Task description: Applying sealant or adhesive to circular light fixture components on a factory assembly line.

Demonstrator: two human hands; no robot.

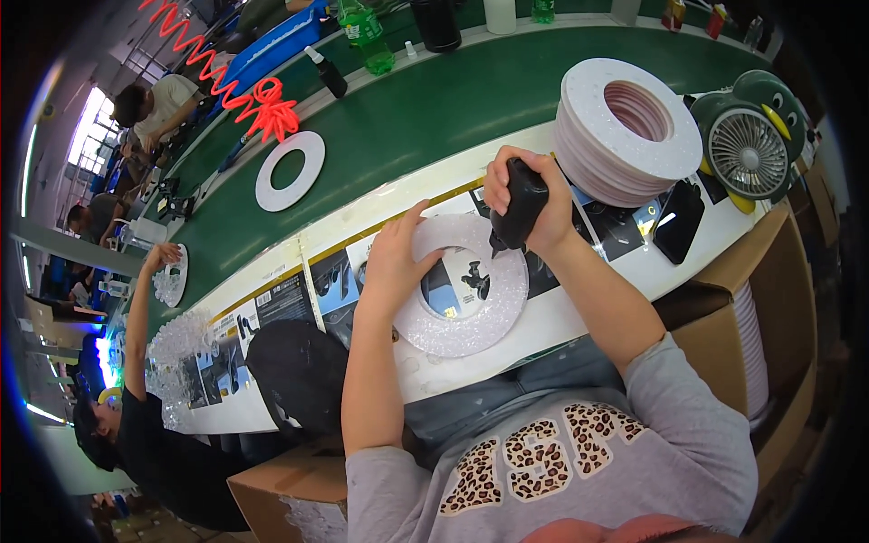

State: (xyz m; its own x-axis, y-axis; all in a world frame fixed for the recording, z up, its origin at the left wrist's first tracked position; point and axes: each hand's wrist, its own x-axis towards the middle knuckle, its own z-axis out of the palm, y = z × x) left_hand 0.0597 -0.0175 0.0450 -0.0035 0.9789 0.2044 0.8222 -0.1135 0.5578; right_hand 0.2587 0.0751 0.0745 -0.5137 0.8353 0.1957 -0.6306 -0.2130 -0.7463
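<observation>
Ring-stack [602, 149] between right hand [549, 197] and fan [749, 152]

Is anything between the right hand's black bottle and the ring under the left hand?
Nothing visible. The black bottle in the right hand points its tip at the upper right of the ring; the left hand touches its left side.

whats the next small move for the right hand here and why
I'd probably ease the black bottle's nozzle along the ring: the right hand holds it tip down near the inner edge, and the left hand lies on the ring's left side.
</observation>
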